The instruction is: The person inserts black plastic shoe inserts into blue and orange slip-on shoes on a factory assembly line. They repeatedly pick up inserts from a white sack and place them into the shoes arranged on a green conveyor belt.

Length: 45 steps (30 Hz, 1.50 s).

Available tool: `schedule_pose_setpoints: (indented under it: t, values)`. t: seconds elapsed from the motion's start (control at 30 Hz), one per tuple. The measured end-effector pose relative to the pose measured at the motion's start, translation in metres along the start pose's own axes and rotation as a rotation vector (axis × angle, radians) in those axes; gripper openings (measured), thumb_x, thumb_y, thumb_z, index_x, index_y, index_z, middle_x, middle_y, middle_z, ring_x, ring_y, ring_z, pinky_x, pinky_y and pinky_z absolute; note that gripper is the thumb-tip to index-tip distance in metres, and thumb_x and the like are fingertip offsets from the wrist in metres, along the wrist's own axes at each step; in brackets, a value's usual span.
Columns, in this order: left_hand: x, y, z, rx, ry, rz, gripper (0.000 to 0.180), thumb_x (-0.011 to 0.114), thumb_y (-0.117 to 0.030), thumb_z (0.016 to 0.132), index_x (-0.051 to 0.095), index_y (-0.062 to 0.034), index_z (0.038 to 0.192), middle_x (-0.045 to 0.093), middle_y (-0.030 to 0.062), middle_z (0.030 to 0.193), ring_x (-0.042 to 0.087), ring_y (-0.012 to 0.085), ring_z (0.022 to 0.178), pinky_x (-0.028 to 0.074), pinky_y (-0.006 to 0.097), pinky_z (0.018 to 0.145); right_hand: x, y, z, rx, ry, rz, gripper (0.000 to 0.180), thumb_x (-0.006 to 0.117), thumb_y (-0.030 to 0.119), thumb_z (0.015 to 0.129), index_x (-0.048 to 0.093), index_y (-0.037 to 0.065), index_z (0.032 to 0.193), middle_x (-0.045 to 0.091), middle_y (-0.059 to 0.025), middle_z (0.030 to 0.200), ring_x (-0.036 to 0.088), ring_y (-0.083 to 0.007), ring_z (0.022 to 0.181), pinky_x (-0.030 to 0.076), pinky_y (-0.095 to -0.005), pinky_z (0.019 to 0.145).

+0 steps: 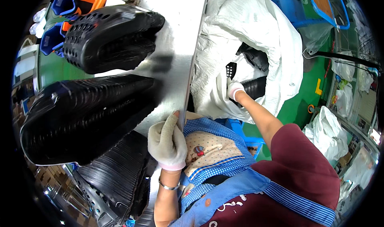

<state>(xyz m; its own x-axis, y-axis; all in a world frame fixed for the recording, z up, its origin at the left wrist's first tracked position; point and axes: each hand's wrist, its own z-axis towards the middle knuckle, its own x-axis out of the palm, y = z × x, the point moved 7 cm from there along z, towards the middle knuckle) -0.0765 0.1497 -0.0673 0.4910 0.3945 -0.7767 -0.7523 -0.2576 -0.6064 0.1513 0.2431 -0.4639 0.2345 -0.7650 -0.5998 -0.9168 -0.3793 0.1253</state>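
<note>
Black plastic fills the left of the frame: we see a long nested stack (86,115) of dark trays lying on its side across the steel worktop (180,35); a second stack (116,179) lies below it at lower left; a perforated black basket pile (108,37) sits above, at upper left; blue and orange pieces (76,1) show at the top left corner. Our left hand (167,145), in a grey-white glove, rests at lower centre with fingers curled together against the worktop's near edge, just beside the end of the long stack; a bangle (168,186) circles that wrist. Our right hand (234,89), also gloved, reaches into a big white sack (256,31) at centre right; it is closed on a black ribbed stack (254,87) inside the sack's mouth; more black parts (254,55) lie deeper in. Green floor (304,95) and other white bags (328,131) lie at right.
</note>
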Motion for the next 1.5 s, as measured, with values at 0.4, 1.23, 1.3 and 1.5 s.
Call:
schedule_pose_setpoints:
  t: [0.4,1.23,1.3,1.5]
  values:
    - [0.0,0.002,0.0,-0.014,-0.002,-0.014,0.032,0.065,0.009,0.075,0.074,-0.0028,0.103,0.063,0.0089,0.081,0.063,0.0233,0.072,0.051,0.031,0.066,0.007,-0.002,-0.008,-0.077,-0.008,0.188,0.059,0.066,0.019,0.077,0.05,-0.002,0.128,0.06,-0.0278,0.122,0.055,-0.0415,0.118,0.045,-0.0409,0.1]
    - [-0.003,-0.062,-0.037,0.171,0.111,0.03,0.077,0.081,-0.015,0.069,0.051,-0.0138,0.14,0.039,0.0266,0.14,0.051,0.0406,0.117,0.052,0.041,0.09,-0.257,0.091,-0.312,-0.724,-0.435,1.29,0.054,0.069,0.013,0.08,0.054,-0.001,0.13,0.059,-0.0137,0.122,0.057,-0.0199,0.112,0.046,-0.0334,0.097]
    - [-0.011,-0.049,-0.042,-0.063,0.18,-0.542,0.071,0.077,-0.012,0.074,0.049,-0.0072,0.139,0.045,0.0217,0.129,0.056,0.0328,0.11,0.054,0.037,0.088,-0.267,0.099,-0.337,-0.717,-0.377,1.158,0.059,0.068,0.016,0.081,0.05,-0.002,0.134,0.055,-0.0133,0.128,0.053,-0.0214,0.119,0.042,-0.0354,0.102]
    - [-0.025,-0.046,-0.058,-0.462,0.293,-1.517,0.045,0.054,-0.008,0.095,0.044,0.0021,0.138,0.057,0.0107,0.128,0.054,0.0179,0.117,0.044,0.033,0.101,-0.278,0.123,-0.382,-0.866,-0.586,0.549,0.074,0.068,0.034,0.082,0.044,-0.006,0.139,0.04,-0.0162,0.148,0.042,-0.0275,0.136,0.031,-0.0401,0.113]
